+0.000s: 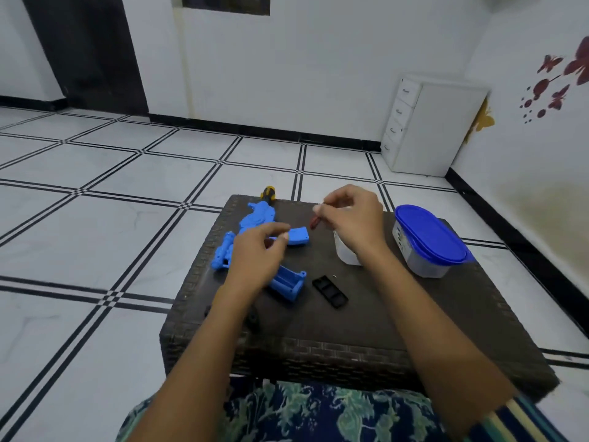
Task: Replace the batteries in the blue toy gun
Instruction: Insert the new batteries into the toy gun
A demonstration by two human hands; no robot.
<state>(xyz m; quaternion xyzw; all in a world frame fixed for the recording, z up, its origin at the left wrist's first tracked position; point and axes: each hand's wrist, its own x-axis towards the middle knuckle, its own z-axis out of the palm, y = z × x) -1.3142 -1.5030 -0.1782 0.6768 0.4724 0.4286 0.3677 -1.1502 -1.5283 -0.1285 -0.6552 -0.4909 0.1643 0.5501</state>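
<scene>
White floor tiles with black lines [127, 218] surround a dark woven wicker tabletop [366, 314], and on it lies the blue plastic toy gun [255, 218], with its stock end toward the person. The open battery compartment [288, 283] at that end faces upward, and I cannot see any cell inside it.

The left hand [255, 253] hovers directly over the middle of the gun with its fingers curled. I cannot tell if it pinches something or only touches the blue plastic. The right hand [353, 218], just to the right of the gun, pinches a small red battery [314, 222] between thumb and fingertips; the battery is blurred.

Beside the compartment, to its right, lie the black ribbed battery cover [330, 292] and a tiny screw [334, 275]. Farther right of the gun stand a white open cup [344, 253], partly hidden by the right wrist, and a clear plastic box with a blue lid [427, 240]. Behind the gun a yellow and black screwdriver handle [267, 192] shows.

The step now seems to be loading a cell. To do it well, the left hand should hold the gun steady, and the battery should go in with its flat end against the spring, pressed until it sits level. The screw must not roll away.
</scene>
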